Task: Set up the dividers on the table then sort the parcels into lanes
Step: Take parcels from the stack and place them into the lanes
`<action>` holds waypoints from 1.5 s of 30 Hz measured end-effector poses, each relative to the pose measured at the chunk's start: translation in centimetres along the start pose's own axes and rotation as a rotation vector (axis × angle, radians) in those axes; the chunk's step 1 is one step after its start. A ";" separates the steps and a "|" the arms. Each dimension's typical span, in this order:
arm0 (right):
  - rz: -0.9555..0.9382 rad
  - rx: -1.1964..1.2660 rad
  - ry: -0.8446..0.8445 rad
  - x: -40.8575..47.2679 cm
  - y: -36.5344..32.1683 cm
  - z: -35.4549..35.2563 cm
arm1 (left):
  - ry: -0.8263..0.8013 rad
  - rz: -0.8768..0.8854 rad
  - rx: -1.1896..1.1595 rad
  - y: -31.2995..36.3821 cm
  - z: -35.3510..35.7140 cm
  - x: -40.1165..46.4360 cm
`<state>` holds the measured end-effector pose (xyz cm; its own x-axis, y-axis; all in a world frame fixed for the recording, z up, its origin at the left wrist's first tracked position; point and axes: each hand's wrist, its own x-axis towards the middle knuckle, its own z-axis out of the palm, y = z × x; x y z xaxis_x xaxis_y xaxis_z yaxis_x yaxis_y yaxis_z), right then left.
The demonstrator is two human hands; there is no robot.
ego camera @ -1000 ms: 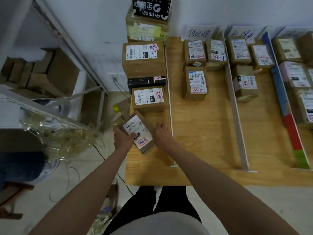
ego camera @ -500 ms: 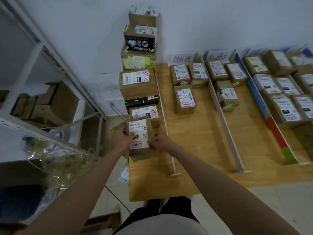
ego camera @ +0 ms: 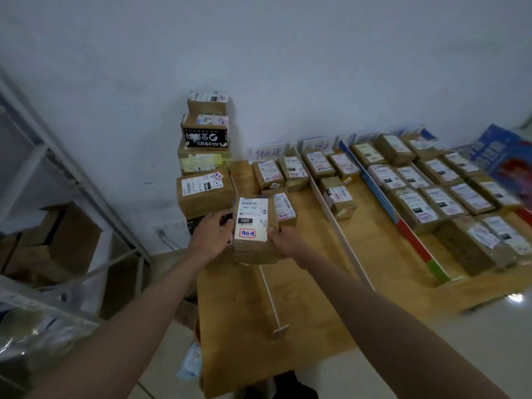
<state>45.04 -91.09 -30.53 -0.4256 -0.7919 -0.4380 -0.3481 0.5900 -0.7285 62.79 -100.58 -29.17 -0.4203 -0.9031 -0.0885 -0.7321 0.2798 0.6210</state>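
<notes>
Above the near left part of the light wooden table (ego camera: 302, 318), I now hold the brown cardboard parcel (ego camera: 254, 227) higher than a second ago, label up, long axis pointing away. My left hand (ego camera: 211, 236) and right hand (ego camera: 286, 241) grip its sides, fingers curled. A thin white divider rod (ego camera: 269, 295) lies beneath; a stack of brown boxes (ego camera: 204, 171) stands just beside.
</notes>
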 end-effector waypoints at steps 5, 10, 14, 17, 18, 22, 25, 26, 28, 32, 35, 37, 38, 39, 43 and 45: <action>0.025 -0.016 0.118 -0.7 1.2 -3.6 | -0.014 0.138 0.286 2.2 0.2 0.5; 0.052 -0.029 0.203 -1.8 3.5 -6.8 | -0.017 0.231 0.396 4.2 1.8 1.0; 0.088 -0.028 0.254 -1.4 6.1 -9.6 | -0.056 0.279 0.419 6.5 4.0 1.3; 0.122 -0.032 0.252 -0.2 8.2 -11.8 | -0.076 0.311 0.432 8.2 6.2 2.1; 0.130 -0.036 0.247 0.4 8.8 -12.5 | -0.082 0.314 0.433 8.6 7.0 2.6; 0.122 -0.059 0.231 3.5 10.7 -15.2 | -0.092 0.278 0.458 10.5 9.9 4.9; 0.079 -0.078 0.207 6.4 11.7 -16.8 | -0.072 0.235 0.450 11.7 11.7 6.8; 0.072 -0.084 0.191 7.4 12.0 -17.3 | -0.064 0.219 0.445 12.0 12.1 7.4; 0.061 -0.096 0.155 9.6 12.2 -18.0 | -0.053 0.187 0.441 12.4 12.9 8.8; 0.011 -0.109 0.095 13.7 12.4 -18.8 | -0.047 0.101 0.451 12.6 14.3 11.1; 0.020 -0.151 0.051 16.4 12.2 -18.9 | -0.061 0.057 0.459 12.1 15.4 12.6; 0.032 -0.169 0.023 18.1 11.9 -18.8 | -0.064 0.027 0.458 11.7 15.9 13.6; 0.039 -0.183 0.013 19.0 11.7 -18.7 | -0.065 0.010 0.458 11.6 16.2 14.0; 0.036 -0.204 0.007 19.9 11.7 -18.6 | -0.064 -0.006 0.459 11.4 16.4 14.4; 0.040 -0.241 -0.015 23.0 11.1 -17.9 | -0.050 -0.026 0.479 10.5 17.1 15.9; 0.055 -0.237 -0.032 24.2 10.7 -17.6 | -0.038 -0.029 0.487 9.9 17.4 16.5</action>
<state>16.30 -101.18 -39.70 -0.4243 -0.7599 -0.4925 -0.5129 0.6499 -0.5609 39.26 -107.07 -37.98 -0.4085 -0.9028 -0.1346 -0.9058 0.3827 0.1819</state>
